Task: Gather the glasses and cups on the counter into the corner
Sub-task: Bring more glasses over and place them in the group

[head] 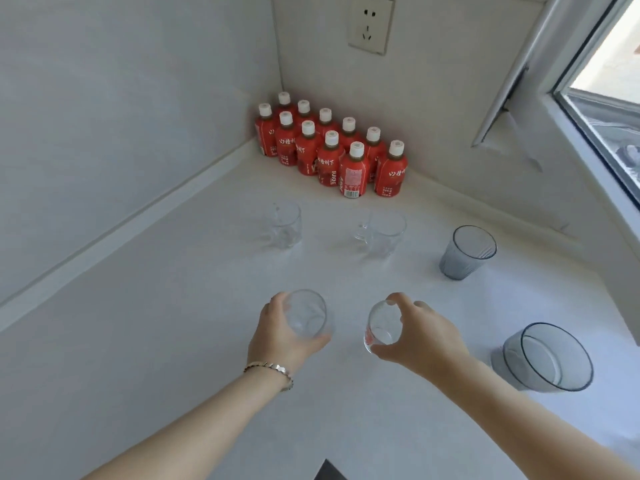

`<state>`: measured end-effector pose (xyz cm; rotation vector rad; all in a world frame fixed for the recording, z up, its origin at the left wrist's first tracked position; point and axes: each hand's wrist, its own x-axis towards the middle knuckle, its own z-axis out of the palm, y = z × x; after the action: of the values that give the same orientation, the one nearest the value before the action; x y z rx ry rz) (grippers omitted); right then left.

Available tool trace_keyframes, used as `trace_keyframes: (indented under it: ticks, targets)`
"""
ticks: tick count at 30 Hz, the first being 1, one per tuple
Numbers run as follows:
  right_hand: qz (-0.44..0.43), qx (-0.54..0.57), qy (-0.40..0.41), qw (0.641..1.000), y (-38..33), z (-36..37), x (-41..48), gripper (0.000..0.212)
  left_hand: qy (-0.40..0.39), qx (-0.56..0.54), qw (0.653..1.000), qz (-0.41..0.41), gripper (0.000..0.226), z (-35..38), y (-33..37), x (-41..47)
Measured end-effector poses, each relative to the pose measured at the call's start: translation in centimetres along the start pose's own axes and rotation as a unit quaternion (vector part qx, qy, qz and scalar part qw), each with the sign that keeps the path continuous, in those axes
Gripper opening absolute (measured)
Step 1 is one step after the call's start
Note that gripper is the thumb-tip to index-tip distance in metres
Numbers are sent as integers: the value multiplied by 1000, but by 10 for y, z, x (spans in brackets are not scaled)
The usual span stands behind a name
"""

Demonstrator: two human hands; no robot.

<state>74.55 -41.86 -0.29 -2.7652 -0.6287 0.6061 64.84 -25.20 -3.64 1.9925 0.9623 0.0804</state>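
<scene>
My left hand wraps around a clear round glass near the middle of the white counter. My right hand grips a second clear glass with a small red mark by its rim and side. Further back stand two clear handled cups, the left cup and the middle cup. A grey-blue ribbed tumbler stands at the right. A larger grey-blue tumbler stands near my right forearm.
Several red juice bottles with white caps fill the far corner where the two walls meet. A wall socket sits above them. A window frame and sill run along the right edge.
</scene>
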Motion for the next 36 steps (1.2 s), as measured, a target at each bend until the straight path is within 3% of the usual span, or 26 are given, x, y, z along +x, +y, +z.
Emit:
trace_keyframes:
  ticks: [7,11,16,23,27,32,36]
  targets:
    - [-171,-60,-72,981,-147,40,-31,74,98,21,992,-74,90,-151,-96,-77]
    - [-288,-98,-106,947,-259,81,-77,75,183,13,974,-135,91,-235,-177,-134]
    - [-391,-113,-143,902,-392,151,-166,73,275,-6,938,-211,74,-331,-287,-228]
    - [-435,-131,-187,871,-538,262,-291,72,326,-21,896,-300,72,-447,-458,-351]
    - [-441,-146,-193,864,-591,313,-342,71,349,-35,886,-303,78,-497,-536,-382]
    - [-442,-166,-193,860,-630,352,-380,72,343,24,890,-301,82,-547,-586,-370]
    - [-440,-185,-191,858,-649,370,-390,73,275,140,898,-313,79,-570,-598,-349]
